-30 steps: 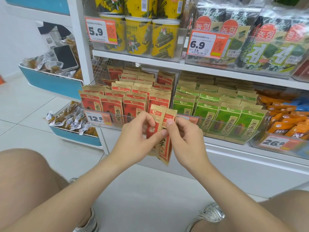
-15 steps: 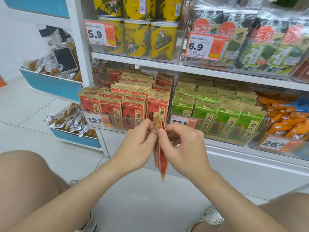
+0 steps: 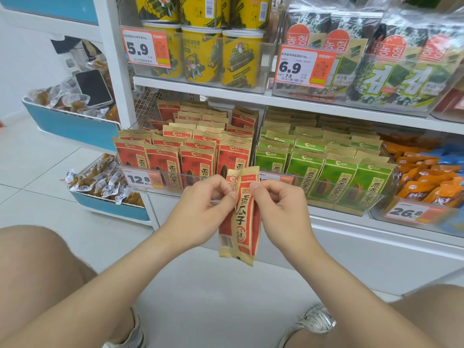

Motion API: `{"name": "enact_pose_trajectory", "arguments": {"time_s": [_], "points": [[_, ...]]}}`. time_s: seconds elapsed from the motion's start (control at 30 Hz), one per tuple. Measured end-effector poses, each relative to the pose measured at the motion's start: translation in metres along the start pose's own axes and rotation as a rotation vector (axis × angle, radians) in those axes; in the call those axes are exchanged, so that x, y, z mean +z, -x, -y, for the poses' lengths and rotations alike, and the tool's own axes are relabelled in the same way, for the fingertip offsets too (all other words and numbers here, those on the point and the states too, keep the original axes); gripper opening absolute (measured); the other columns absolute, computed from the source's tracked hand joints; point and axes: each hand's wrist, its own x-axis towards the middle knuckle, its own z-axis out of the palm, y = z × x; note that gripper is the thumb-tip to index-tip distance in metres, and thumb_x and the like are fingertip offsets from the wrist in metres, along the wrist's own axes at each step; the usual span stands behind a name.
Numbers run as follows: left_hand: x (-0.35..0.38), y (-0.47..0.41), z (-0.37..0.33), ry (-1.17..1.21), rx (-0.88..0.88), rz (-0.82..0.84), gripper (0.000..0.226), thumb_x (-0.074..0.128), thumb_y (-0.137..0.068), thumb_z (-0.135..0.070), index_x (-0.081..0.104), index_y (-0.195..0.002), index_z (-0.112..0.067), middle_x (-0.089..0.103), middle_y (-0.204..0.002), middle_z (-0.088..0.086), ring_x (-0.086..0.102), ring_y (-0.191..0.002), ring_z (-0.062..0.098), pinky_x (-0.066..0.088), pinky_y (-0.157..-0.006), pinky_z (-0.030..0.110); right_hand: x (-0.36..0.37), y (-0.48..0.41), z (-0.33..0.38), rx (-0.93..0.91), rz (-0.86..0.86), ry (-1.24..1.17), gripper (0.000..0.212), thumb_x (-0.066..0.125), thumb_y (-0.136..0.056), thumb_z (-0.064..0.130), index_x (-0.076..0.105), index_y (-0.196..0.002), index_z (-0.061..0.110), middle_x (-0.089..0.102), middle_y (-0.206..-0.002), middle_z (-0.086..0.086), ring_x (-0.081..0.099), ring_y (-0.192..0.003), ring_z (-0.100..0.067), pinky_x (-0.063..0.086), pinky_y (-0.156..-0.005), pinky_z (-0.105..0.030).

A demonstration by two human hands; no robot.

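The left hand and the right hand meet at the middle of the view. Both pinch the two red packets between thumb and curled fingers, near the top edge. The packets are flat, matte kraft-paper pouches with red panels and black characters. They hang upright in the air in front of the shelf, and the front one overlaps the one behind.

At 12 o'clock from the hands, just beyond them, a clear plastic rail fronts the shelf and carries a price tag at 10 o'clock. Behind it stand rows of matching red pouches, and green pouches at 2 o'clock. Glossy orange packs lie at 3 o'clock. Yellow round tubs stand higher up at 12 o'clock. Blue bins of wrapped snacks sit at 9 o'clock on the tiled floor.
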Motion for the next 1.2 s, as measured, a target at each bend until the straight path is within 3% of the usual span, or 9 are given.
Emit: {"name": "enact_pose_trajectory", "arguments": {"time_s": [0.1,0.2,0.3,0.4,0.6,0.83,0.97,1.13,1.2], "points": [[0.001,0.0,0.002,-0.029,-0.002,-0.025,0.015,0.065,-0.105,-0.024,0.065,-0.091,-0.02,0.079,-0.082,-0.006,0.075,-0.074,0.011,0.061,-0.069,0.037,0.003,0.002,-0.001,0.034,0.024,-0.023,0.027,0.064,-0.106,0.017,0.079,-0.085,0.012,0.077,-0.074,-0.004,0.072,-0.067,-0.018,0.055,-0.063,-0.034],[0.004,0.001,0.004,-0.061,-0.002,-0.078,0.014,0.065,-0.102,-0.025,0.065,-0.089,-0.021,0.077,-0.08,-0.009,0.071,-0.067,0.006,0.057,-0.065,0.033,0.006,0.002,-0.004,-0.053,0.05,0.034,0.027,0.063,-0.101,0.025,0.075,-0.08,0.013,0.073,-0.073,-0.012,0.068,-0.069,-0.037,0.055,-0.062,-0.047],[0.004,0.002,0.006,-0.096,0.018,-0.122,0.027,0.06,-0.105,-0.042,0.063,-0.086,-0.023,0.074,-0.082,-0.009,0.07,-0.073,0.008,0.061,-0.07,0.043,0.004,0.004,-0.005,-0.235,0.064,0.239,0.025,0.064,-0.099,0.022,0.073,-0.077,0.015,0.072,-0.068,0.002,0.067,-0.062,-0.014,0.054,-0.059,-0.033],[0.004,0.004,0.004,-0.091,0.035,-0.137,0.03,0.055,-0.109,-0.044,0.062,-0.088,-0.023,0.072,-0.082,-0.01,0.069,-0.076,0.01,0.063,-0.071,0.052,0.005,0.007,-0.004,-0.302,0.068,0.308,0.026,0.061,-0.097,0.027,0.074,-0.078,0.014,0.073,-0.069,0.005,0.07,-0.064,-0.013,0.055,-0.06,-0.03],[0.002,0.001,0.001,-0.068,0.053,-0.132,0.026,0.052,-0.112,-0.032,0.061,-0.09,-0.021,0.066,-0.069,-0.007,0.06,-0.064,0.015,0.057,-0.068,0.05,0.005,0.004,-0.007,-0.142,0.06,0.166,0.026,0.063,-0.102,0.02,0.079,-0.082,0.018,0.079,-0.078,0.008,0.076,-0.072,-0.014,0.061,-0.067,-0.036],[0.001,0.003,-0.001,-0.073,0.038,-0.143,0.023,0.055,-0.111,-0.034,0.066,-0.093,-0.023,0.076,-0.079,-0.009,0.072,-0.074,0.008,0.063,-0.071,0.042,0.006,0.004,-0.006,-0.091,0.073,0.139,0.024,0.064,-0.106,0.017,0.081,-0.09,0.019,0.081,-0.084,0.008,0.079,-0.079,-0.018,0.064,-0.075,-0.048],[-0.002,0.004,-0.003,-0.048,0.078,-0.08,0.005,0.065,-0.106,-0.034,0.064,-0.107,-0.029,0.078,-0.102,-0.016,0.075,-0.095,0.004,0.064,-0.083,0.039,0.005,0.002,-0.007,-0.028,0.024,0.026,0.026,0.061,-0.108,0.015,0.08,-0.09,0.014,0.08,-0.082,-0.003,0.078,-0.079,-0.03,0.064,-0.074,-0.057],[-0.008,0.005,-0.01,-0.059,0.051,0.004,0.041,0.074,-0.1,-0.032,0.051,-0.131,-0.044,0.069,-0.118,-0.028,0.065,-0.111,-0.011,0.06,-0.085,0.021,0.003,-0.003,0.001,0.154,-0.162,-0.319,0.027,0.051,-0.113,0.012,0.074,-0.105,0.001,0.082,-0.092,-0.009,0.079,-0.084,-0.022,0.068,-0.078,-0.045],[-0.009,0.004,-0.01,-0.09,0.047,-0.013,0.052,0.08,-0.095,-0.028,0.049,-0.132,-0.047,0.07,-0.114,-0.027,0.068,-0.107,-0.006,0.06,-0.081,0.019,0.001,-0.007,0.002,0.22,-0.206,-0.462,0.023,0.049,-0.114,0.011,0.069,-0.116,-0.001,0.081,-0.102,-0.013,0.079,-0.094,-0.026,0.068,-0.082,-0.046]]}}
